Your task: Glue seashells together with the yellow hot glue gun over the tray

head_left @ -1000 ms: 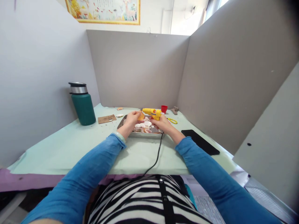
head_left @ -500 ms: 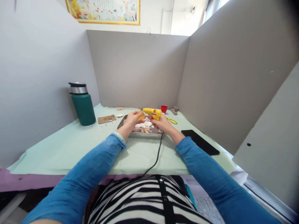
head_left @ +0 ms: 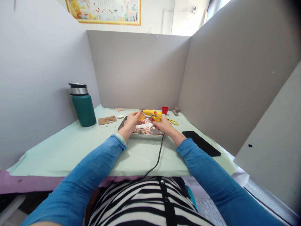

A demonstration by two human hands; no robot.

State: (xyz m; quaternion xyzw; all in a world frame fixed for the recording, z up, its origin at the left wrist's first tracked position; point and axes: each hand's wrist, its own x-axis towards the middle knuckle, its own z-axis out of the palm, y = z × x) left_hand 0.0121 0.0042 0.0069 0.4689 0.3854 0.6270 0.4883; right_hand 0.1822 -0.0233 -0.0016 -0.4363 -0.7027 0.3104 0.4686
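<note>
My right hand [head_left: 164, 125] is closed round the handle of a yellow glue gun [head_left: 152, 113], whose nozzle points left. Its black cord [head_left: 160, 153] runs down over the table's front edge. In my left hand [head_left: 132, 121], thumb and fingers pinch an orange seashell [head_left: 141, 117] right by the nozzle; whether the two touch I cannot tell. Both hands are above a metal tray [head_left: 148, 136] that holds several white and brownish shells [head_left: 147, 125]. My left wrist and hand cover part of the tray's left side.
A green bottle [head_left: 83, 110] stands at the left, near a piece of brown cardboard [head_left: 107, 120]. Loose shells [head_left: 120, 116] lie behind the cardboard. A red cup [head_left: 165, 110], yellow-handled scissors [head_left: 173, 121] and a black mat [head_left: 201, 143] are on the right. Grey partitions [head_left: 138, 69] enclose the table.
Both hands keep nearly the same place. The orange shell has turned slightly in my left fingers, and the glue gun has shifted only a little.
</note>
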